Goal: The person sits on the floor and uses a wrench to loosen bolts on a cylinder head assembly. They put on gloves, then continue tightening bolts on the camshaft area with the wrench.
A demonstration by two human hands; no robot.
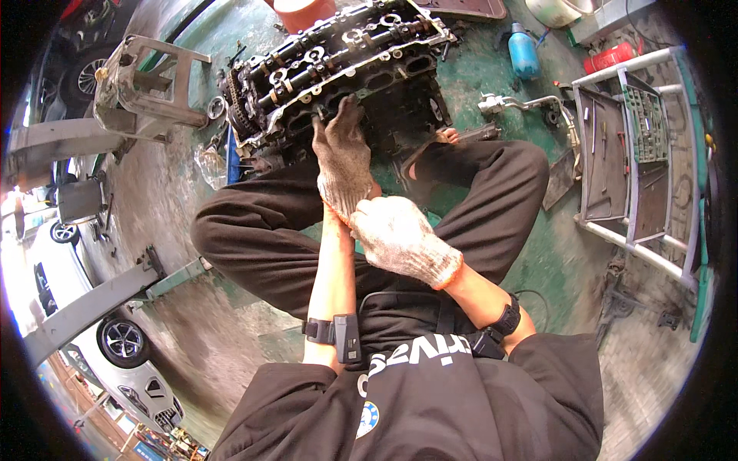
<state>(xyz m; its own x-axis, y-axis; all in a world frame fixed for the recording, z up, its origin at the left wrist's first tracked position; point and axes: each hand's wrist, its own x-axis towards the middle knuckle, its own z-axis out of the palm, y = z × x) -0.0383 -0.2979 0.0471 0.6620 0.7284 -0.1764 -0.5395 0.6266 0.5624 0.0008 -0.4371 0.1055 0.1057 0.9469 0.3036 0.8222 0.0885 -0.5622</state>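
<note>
An engine [330, 73] stands in front of me, its top uncovered so that the camshafts show and a timing chain [240, 115] runs at its left end. My left hand [344, 157] wears a dirty knit work glove and points its stretched fingers at the engine's near side; whether the fingertips touch it I cannot tell. Across it comes my right hand [403, 238], gloved likewise, with its fingers closed at the left glove's cuff [338, 206]. Nothing lies in the left hand's fingers that I can see.
I sit cross-legged on the green floor. On the right stands a metal tool rack [630, 161], with a pipe [530, 104] and a blue bottle [523, 52] nearby. A grey step stool [150, 88] is at the left, and a red bucket [304, 11] stands behind the engine.
</note>
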